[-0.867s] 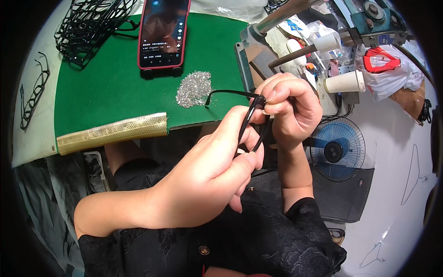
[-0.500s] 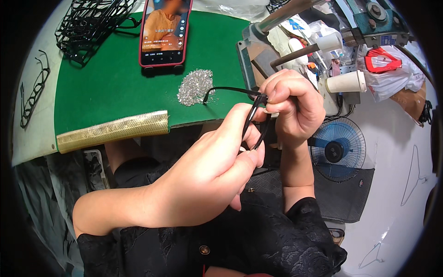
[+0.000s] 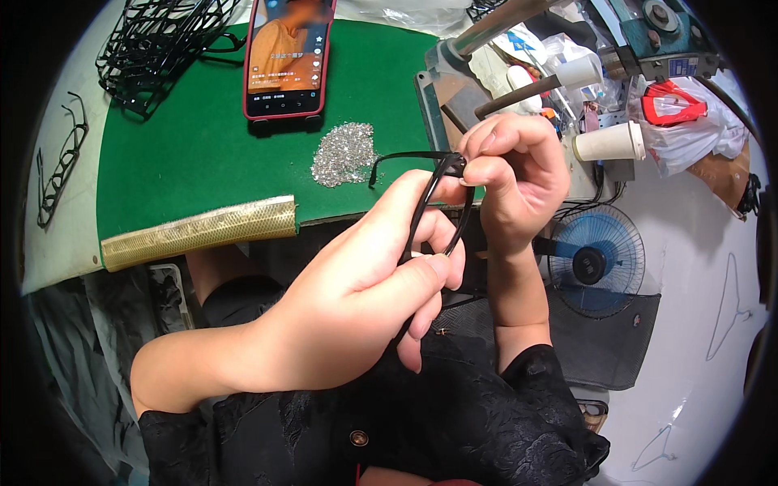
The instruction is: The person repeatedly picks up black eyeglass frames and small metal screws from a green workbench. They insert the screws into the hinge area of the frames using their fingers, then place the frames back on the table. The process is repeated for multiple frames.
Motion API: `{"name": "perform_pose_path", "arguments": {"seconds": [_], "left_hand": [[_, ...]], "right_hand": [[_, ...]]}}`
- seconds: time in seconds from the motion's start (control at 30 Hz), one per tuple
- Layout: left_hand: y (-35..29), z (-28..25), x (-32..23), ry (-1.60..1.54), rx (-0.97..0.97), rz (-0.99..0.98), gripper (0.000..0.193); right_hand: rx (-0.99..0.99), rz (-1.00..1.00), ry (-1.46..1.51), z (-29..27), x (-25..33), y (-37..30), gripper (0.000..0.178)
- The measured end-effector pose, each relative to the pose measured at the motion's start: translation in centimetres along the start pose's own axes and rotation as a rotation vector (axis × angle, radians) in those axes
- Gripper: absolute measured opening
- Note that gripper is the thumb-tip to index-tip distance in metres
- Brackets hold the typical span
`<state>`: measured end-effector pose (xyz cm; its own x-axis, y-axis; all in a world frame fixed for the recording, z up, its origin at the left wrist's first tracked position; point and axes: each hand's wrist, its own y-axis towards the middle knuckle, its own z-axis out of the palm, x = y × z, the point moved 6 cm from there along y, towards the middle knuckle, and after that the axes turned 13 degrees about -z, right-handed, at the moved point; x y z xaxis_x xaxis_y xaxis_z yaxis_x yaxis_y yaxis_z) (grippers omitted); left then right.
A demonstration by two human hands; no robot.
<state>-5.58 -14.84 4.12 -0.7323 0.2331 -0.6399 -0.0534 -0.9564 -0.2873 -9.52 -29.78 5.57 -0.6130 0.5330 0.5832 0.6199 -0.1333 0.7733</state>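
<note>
Black eyeglass frames (image 3: pixel 421 202) are held between both hands, above the near edge of the green mat (image 3: pixel 203 162). My left hand (image 3: pixel 340 304) is closed on the rims, its thumb and fingers wrapped round them. At the hinge corner, the fingers of my right hand (image 3: pixel 523 182) pinch the frames; whether they hold a tiny part there is hidden. One temple arm sticks out to the left toward a pile of small shiny metal pieces (image 3: pixel 344 154), too small to name surely.
A phone (image 3: pixel 286 65) in a red case stands at the back of the mat. Stacked black frames (image 3: pixel 158 57) lie far left, with another pair of glasses (image 3: pixel 63 162) at the left edge. A bench press (image 3: pixel 454 89), a paper cup (image 3: pixel 608 143) and a fan (image 3: pixel 596 259) are on the right.
The frames have turned in my hands, so the rims show more openly. The temple tip has shifted slightly right, away from the metal pile. My right fingers have changed their pinch at the hinge.
</note>
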Motion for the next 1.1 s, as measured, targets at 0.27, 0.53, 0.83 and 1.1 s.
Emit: {"name": "perform_pose_path", "arguments": {"seconds": [0.27,0.53,0.83,1.1], "left_hand": [[-0.5,-0.9,-1.3,-0.044,0.004,0.109,0.053],[-3.1,-2.0,-4.7,0.053,-0.429,0.330,0.061],[-3.2,-3.0,-4.5,0.000,-0.398,0.385,0.058],[-3.0,-2.8,-4.2,0.029,-0.333,0.308,0.058]], "right_hand": [[-0.119,0.197,0.053,0.3,-1.2,-1.7,0.007],[0.341,0.110,-0.494,3.0,-3.7,-6.7,0.010],[0.394,0.124,-0.573,3.7,-4.2,-6.1,0.010],[0.530,0.008,-0.693,4.8,-4.1,-5.5,0.013]]}}
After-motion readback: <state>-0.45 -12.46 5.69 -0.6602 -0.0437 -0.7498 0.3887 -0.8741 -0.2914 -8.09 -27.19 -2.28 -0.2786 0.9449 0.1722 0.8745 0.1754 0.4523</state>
